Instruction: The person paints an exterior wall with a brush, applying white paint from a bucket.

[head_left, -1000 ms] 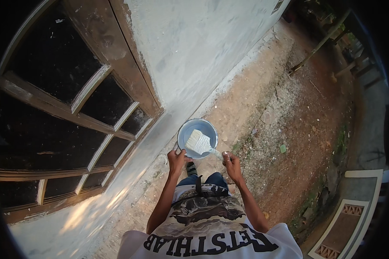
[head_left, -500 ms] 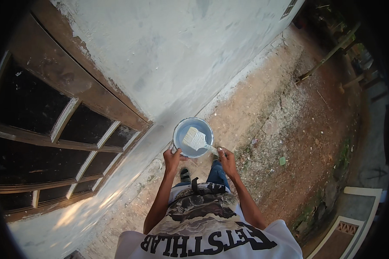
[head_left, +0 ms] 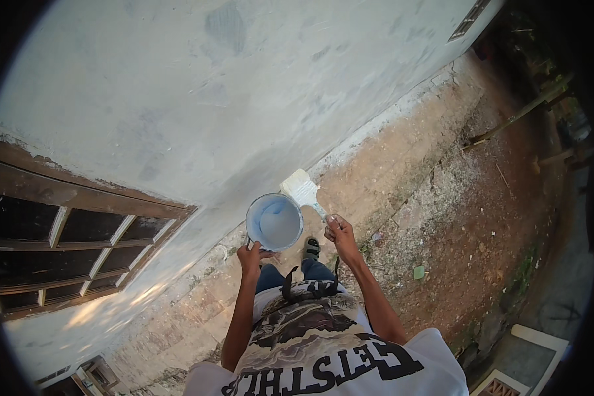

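Observation:
My left hand (head_left: 249, 257) grips a small round bucket (head_left: 253, 222) by its near-left rim, thumb and fingers closed on it. Pale bluish-white paint (head_left: 282, 226) shows inside. In my right hand (head_left: 340, 233) is the handle of a wide flat paintbrush (head_left: 301, 187). Its whitish, paint-coated bristles point up and left, just past the bucket's far-right rim and towards the wall. Brush and bucket are both held in front of my waist, above the ground.
A patchy whitewashed wall (head_left: 191, 92) runs along the left and ahead. Set into it at left is a brown wooden window frame (head_left: 92, 181) with dark panes. Bare earth (head_left: 455, 264) lies to the right, with a wooden pole (head_left: 521, 120) beyond. My sandalled foot (head_left: 311, 248) stands below.
The paintbrush has come out of the bucket to its far-right side. The bucket has shifted left and slightly down in view. My view has turned, showing more wall and less window.

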Demonstrator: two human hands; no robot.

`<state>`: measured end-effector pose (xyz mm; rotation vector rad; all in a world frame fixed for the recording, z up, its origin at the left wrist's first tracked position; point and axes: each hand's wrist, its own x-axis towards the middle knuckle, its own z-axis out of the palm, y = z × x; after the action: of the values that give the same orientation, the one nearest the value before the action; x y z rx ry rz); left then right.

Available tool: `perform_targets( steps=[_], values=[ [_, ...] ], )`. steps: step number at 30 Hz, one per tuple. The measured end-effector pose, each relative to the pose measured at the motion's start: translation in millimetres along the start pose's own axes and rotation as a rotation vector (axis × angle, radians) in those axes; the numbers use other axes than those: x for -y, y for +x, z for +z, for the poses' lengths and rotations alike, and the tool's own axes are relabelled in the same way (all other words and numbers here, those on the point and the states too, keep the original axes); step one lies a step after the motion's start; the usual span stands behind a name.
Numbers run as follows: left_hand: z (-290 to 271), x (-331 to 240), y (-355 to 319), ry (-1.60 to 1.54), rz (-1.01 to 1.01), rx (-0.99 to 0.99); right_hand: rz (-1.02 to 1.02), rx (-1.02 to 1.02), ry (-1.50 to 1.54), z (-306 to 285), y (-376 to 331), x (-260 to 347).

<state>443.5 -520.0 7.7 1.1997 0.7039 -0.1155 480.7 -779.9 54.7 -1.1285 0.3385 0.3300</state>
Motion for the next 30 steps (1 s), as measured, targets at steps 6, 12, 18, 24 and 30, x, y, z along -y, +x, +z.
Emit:
perform_targets(
  steps=[6,12,18,24,30],
  values=[
    [0.7,16.0,0.8,-0.014,0.016,-0.097,-0.047,-0.014,-0.07,-26.2,85.8,-5.3],
    [-6.0,5.2,-8.2,-0.03,0.048,-0.145,0.007,-0.084,-0.231,-14.4,154.4,-48.7],
    [-31.3,-1.7,-9.8,0.009,0.004,-0.22,0.014,-0.215,-0.322,2.9,222.1,-96.4],
    [-22.6,-16.7,-11.6,-0.01,0.023,-0.239,-0.166,-0.454,-0.614,1.7,281.2,-109.2],
    [-39.5,-15.0,-6.8,0.032,-0.006,-0.209,-0.227,-0.433,-0.637,73.1,269.3,-50.9]
  ],
)
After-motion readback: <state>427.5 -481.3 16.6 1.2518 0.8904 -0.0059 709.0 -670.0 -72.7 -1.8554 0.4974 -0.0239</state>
